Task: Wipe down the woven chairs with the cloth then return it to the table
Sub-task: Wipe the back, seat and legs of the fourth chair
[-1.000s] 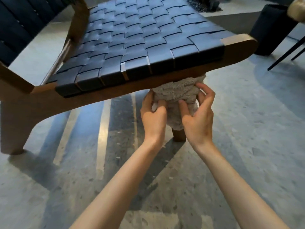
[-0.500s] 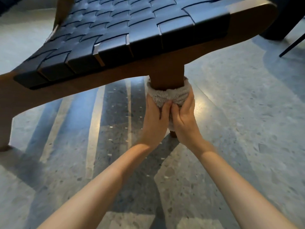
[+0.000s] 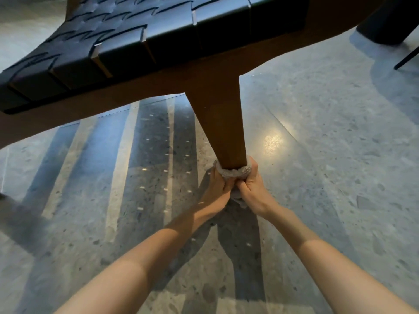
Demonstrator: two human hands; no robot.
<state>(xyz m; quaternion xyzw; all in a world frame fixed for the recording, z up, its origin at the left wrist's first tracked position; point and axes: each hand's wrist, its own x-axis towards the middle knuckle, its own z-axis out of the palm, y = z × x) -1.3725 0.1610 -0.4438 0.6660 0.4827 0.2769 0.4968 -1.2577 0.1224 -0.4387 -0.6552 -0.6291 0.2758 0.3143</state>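
A chair with a dark blue woven seat and a brown wooden frame fills the top of the view. Its front wooden leg tapers down to the floor. A grey knitted cloth is wrapped round the bottom of that leg. My left hand grips the cloth from the left side. My right hand grips it from the right, fingers curled round cloth and leg. A tail of the cloth hangs between my hands. The foot of the leg is hidden by cloth and hands.
The polished terrazzo floor spreads all around, striped with the seat's shadow. A dark round object stands at the top right, with a thin black leg beside it.
Both hands have slid the cloth down the leg, from just under the seat frame to near the floor. The camera has dropped lower and closer.
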